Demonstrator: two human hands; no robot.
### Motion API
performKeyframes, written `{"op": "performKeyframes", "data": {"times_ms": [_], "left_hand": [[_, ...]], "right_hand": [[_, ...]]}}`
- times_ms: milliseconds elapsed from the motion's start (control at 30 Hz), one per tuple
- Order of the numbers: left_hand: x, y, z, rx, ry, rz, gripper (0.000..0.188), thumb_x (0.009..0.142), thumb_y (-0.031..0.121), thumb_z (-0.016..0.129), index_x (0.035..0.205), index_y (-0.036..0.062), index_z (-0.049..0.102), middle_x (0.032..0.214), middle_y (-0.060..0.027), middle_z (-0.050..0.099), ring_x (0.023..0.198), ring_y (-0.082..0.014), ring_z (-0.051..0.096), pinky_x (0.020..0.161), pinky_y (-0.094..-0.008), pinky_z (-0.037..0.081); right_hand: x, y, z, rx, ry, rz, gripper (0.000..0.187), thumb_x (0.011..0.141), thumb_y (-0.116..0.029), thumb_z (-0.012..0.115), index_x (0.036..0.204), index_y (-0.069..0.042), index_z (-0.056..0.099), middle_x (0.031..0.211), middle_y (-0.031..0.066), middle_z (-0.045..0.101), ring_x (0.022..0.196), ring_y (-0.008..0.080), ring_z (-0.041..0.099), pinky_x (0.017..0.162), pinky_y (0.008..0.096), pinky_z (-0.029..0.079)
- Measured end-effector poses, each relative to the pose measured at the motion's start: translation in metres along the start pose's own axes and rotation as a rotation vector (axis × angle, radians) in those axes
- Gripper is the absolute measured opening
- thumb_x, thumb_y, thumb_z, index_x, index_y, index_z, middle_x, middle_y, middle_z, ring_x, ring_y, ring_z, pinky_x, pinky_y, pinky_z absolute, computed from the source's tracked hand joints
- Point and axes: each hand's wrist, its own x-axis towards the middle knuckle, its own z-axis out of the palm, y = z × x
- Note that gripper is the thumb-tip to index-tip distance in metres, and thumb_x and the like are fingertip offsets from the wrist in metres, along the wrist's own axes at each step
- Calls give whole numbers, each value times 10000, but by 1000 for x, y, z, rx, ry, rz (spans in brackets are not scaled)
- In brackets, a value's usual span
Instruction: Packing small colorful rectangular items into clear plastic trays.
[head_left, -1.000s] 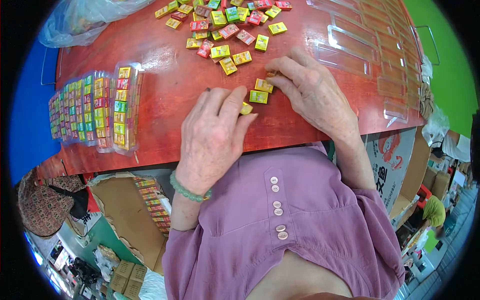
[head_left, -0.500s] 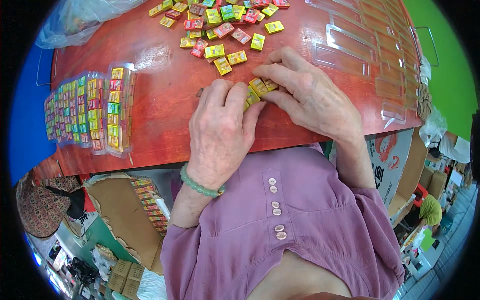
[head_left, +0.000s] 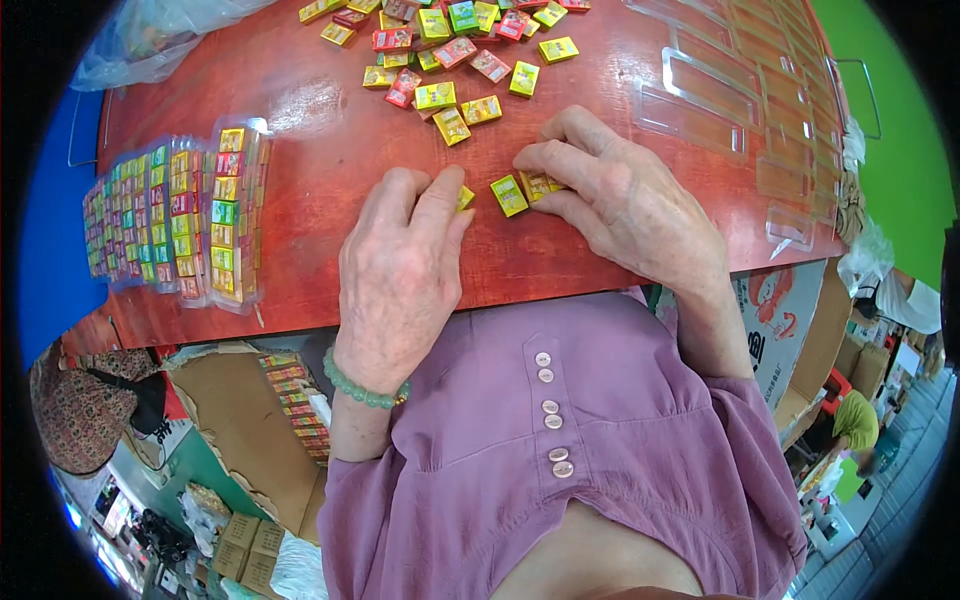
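My left hand (head_left: 405,245), with a green bead bracelet (head_left: 365,385) at the wrist, is closed on a small yellow box (head_left: 465,197); only its end shows past the fingertips. My right hand (head_left: 625,195) has its thumb and fingers around small yellow-orange boxes (head_left: 537,185), partly hidden under the fingers. Between the hands, a single yellow box (head_left: 509,196) sits on the red table, against the boxes in the right hand. Just beyond lies a loose pile of little yellow, red and green boxes (head_left: 452,126).
Clear trays filled with boxes (head_left: 225,215) stand in a row at the left. Empty clear plastic trays (head_left: 710,85) cover the right side of the red table (head_left: 310,200). A plastic bag (head_left: 150,40) lies far left. Below the edge is an open cardboard carton (head_left: 230,430).
My left hand has moved left, away from the right hand, taking a yellow box with it. The row of yellow boxes is split, with one now exposed between the hands.
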Motion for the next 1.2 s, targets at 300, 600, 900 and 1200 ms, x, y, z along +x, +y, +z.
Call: {"op": "performKeyframes", "data": {"times_ms": [300, 600, 900, 1200], "left_hand": [[6, -1, -3, -50, -19, 82, 502, 787, 157, 838, 1208, -17, 626, 1010, -140, 586, 917, -328, 647, 753, -430, 566], [7, -6, -4, -49, -44, 118, 433, 776, 101, 832, 1159, -6, 661, 1037, -123, 591, 898, -315, 669, 732, -425, 578], [2, -13, -10, -66, -45, 65, 444, 769, 73, 829, 1174, -2, 664, 997, -120, 552, 868, -301, 653, 707, -423, 573], [-2, -13, -5, -105, 23, 78, 425, 781, 95, 830, 1146, -36, 656, 1097, -150, 571, 944, -335, 653, 765, -431, 572]], "right_hand": [[-1, -1, 2, -10, -9, -16, 347, 864, -91, 756, 1196, -35, 671, 1125, 119, 598, 972, 344, 679, 812, 429, 569], [0, -6, 18, -58, 61, -57, 357, 858, -135, 777, 1179, -29, 663, 1065, 128, 580, 904, 327, 678, 767, 416, 577], [10, -16, 24, -26, 26, -96, 326, 896, -121, 743, 1194, -24, 651, 1094, 147, 578, 928, 335, 673, 778, 420, 583], [45, -9, 17, -60, 271, -36, 412, 851, -156, 800, 1209, -18, 649, 1149, 163, 605, 994, 367, 669, 816, 442, 567]]}}
